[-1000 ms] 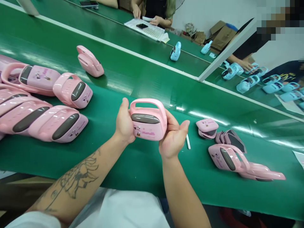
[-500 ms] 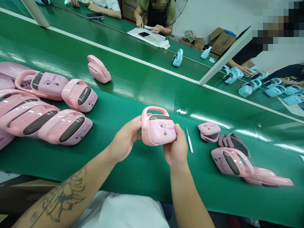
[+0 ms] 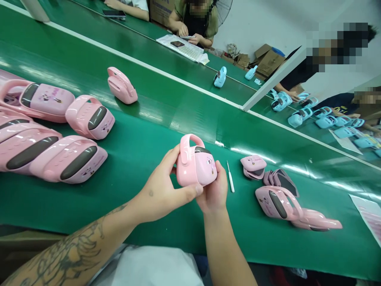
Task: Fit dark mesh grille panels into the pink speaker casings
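Observation:
Between my hands is a pink plastic case (image 3: pixel 188 169) with a looped handle, a dark window and a printed cartoon figure. It is tilted, with its side turned toward me. My left hand (image 3: pixel 166 190) grips it from the left, thumb along its lower edge. My right hand (image 3: pixel 214 188) holds its right side, thumb near the printed face; its other fingers are mostly hidden. Just right of my right hand lies a small screwdriver (image 3: pixel 230 178) with a white handle. Farther right are a pink printed cover (image 3: pixel 253 163) and a stack of dark-windowed covers (image 3: pixel 281 179).
Several pink cases (image 3: pixel 70 159) crowd the left side, and one pink case (image 3: pixel 122 85) stands farther back. To the right lie another pink case (image 3: pixel 272 202) and a printed sheet (image 3: pixel 367 214). Beyond the white rail (image 3: pixel 149 67), people work among blue cases (image 3: pixel 281 101).
The case has turned in my hands, showing more of its side and handle. My left thumb has come round to its lower front. The camera view has shifted slightly.

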`<state>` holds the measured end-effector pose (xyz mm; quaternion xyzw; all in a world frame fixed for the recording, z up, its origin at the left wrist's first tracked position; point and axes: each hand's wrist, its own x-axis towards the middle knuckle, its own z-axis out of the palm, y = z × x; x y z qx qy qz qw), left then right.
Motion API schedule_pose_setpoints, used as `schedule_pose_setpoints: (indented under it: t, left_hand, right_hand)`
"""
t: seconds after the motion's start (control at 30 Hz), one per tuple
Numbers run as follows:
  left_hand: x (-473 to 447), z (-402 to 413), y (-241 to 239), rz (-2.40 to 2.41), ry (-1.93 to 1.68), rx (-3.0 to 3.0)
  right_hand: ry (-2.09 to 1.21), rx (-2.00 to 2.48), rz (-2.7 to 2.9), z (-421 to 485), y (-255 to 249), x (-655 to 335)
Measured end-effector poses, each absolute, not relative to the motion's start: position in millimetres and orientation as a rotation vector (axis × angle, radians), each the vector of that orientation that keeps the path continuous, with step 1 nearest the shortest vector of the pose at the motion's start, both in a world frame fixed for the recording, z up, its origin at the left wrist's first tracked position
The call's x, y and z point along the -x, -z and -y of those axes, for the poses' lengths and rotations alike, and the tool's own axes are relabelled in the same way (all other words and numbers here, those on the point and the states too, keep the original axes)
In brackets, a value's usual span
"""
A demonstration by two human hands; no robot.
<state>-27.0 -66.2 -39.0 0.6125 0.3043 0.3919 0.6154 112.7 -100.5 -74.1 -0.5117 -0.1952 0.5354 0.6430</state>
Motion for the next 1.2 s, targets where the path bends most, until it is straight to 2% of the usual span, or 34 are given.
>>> schedule_pose_setpoints:
  t: [0.17, 0.3, 0.4, 0.5, 0.87, 1.2]
  left_hand:
    - [47.4, 65.3, 51.1, -0.833, -1.007, -1.476]
    - [85.3, 61.7, 57.0, -0.842, -0.579, -1.816]
    - [102.4, 62.2, 65.5, -0.768, -0.28, -1.846]
    - [109.7, 67.6, 79.4, -0.69, -0.205, -1.807]
    - [127.6, 130.6, 131.8, -0.729, -0.544, -1.534]
    - [109.5, 162.7, 139.6, -0.831, -0.823, -1.203]
  right_hand:
    - [-1.141, 1.306, 0.823, 130.6, 84.9, -116.2]
    - [-0.754, 1.524, 1.36, 160.7, 75.8, -139.3]
    - [-0.782, 1.512, 1.788, 165.8, 64.6, -146.6]
    - [-0.894, 1.484, 2.042, 160.2, 59.2, -141.3]
    - [-1.154, 1.571, 2.26, 152.2, 29.4, -121.4]
    - [-1.187, 1.742, 2.175, 154.6, 26.6, -107.6]
